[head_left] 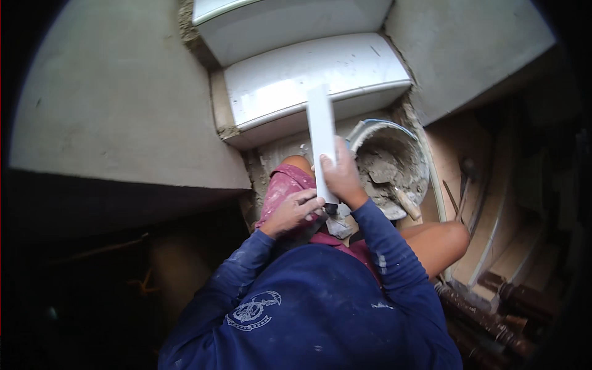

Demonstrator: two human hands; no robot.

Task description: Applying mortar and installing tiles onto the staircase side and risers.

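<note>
A long, narrow white tile strip stands tilted in front of me, its far end smeared by motion. My right hand is closed round its right edge, the thumb lying across the face. At the strip's near end, the bent fingers of my left hand pinch the lower left corner, though the fingertips are partly hidden. Just right of my right hand is a bucket holding grey mortar. A trowel with a wooden handle rests in it, its blade in the mortar.
White-tiled steps rise ahead between two grey plastered walls. Curved tiled steps go down on the right, where a hammer-like tool lies. Dark turned wooden posts lie at lower right. Deep shadow fills the lower left.
</note>
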